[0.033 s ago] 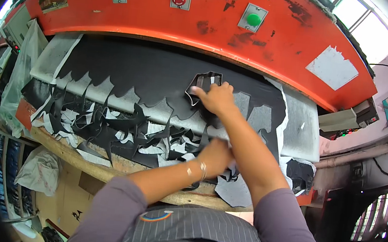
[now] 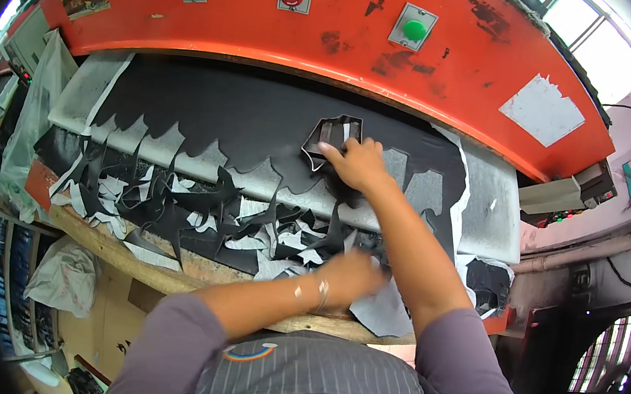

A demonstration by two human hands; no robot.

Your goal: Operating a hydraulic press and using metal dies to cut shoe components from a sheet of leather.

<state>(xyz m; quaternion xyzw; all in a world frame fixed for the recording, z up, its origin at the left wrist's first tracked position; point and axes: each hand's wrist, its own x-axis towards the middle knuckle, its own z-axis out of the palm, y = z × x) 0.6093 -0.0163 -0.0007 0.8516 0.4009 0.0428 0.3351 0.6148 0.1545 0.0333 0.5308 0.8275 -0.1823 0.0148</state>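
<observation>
My left hand [image 2: 357, 276] has shifted toward me, blurred; can't tell its grip. My right hand [image 2: 358, 163], part-curled, still grips the metal die [image 2: 327, 131] on the black sheet [image 2: 209, 107]; placement seems kept.

Bright window [image 2: 606, 70] beside pinkish wall [image 2: 627, 139]

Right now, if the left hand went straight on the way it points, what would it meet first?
Probably the right forearm, though depth is unclear and the blurred left hand might pass beneath it.
</observation>
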